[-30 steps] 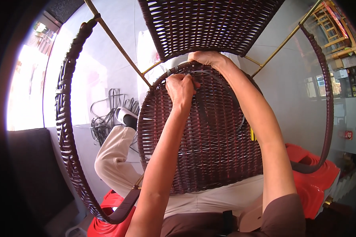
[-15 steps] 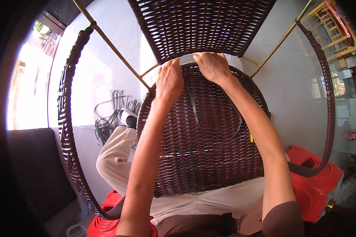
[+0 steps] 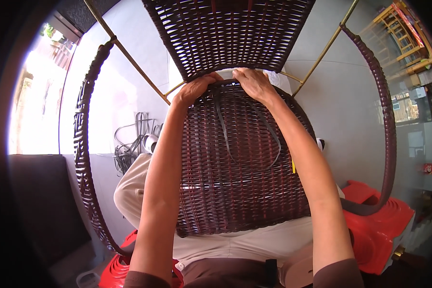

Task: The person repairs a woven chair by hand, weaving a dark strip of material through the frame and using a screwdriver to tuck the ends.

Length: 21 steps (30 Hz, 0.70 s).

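Moved from the weave to the far rim within the past second, the left hand (image 3: 196, 88) joins the right hand (image 3: 255, 85) at a brown woven chair seat (image 3: 245, 192) over the person's lap. Fingertips dip behind the edge, their grip impossible to tell, while a loose dark strip (image 3: 222, 126) loops across the weave.

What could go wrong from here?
The loose strip loops freely over the woven seat, so it might twist or snag.
The left hand and right hand are at the seat's far rim, close below the backrest; knuckles could get scraped.
The tangle of strips lies beside a shoe, and could catch a foot.
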Available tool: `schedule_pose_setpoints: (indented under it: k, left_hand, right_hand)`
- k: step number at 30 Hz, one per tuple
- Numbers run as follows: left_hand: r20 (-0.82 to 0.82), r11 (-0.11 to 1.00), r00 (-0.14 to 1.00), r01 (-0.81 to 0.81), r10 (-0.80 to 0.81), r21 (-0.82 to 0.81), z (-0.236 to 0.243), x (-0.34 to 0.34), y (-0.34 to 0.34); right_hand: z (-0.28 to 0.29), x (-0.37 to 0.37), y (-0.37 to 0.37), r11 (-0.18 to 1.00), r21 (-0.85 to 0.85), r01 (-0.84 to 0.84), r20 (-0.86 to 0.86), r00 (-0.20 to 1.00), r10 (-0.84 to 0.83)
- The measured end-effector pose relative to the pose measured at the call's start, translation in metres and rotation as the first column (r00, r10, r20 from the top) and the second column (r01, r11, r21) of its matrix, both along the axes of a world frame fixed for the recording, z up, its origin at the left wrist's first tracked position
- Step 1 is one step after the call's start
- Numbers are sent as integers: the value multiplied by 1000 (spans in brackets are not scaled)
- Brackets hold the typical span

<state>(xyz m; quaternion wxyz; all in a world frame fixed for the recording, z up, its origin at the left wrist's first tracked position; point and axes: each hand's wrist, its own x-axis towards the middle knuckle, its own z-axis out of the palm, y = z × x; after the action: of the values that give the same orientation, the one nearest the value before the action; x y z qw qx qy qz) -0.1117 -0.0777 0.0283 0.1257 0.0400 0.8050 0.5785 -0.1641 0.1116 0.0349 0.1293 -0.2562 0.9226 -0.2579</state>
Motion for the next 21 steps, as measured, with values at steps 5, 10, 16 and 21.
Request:
schedule_pose_setpoints:
  k: [5,10,16,21]
  left_hand:
    - [85,997,995,-64,61,36,1,-2,-3]
    - [53,982,989,-147,141,121,-2,-1,0]
    - [49,972,985,-173,168,158,2,3,2]
    - [28,944,984,-178,178,278,-10,0,0]
  right_hand:
    - [-3,-5,1,1000,0,4,49,999,-4]
    - [1,0,0,1000,-12,12,15,1000,-12]
    - [4,2,-1,1000,12,20,9,1000,-20]
    - [3,-5,-1,996,91,-11,87,996,3]
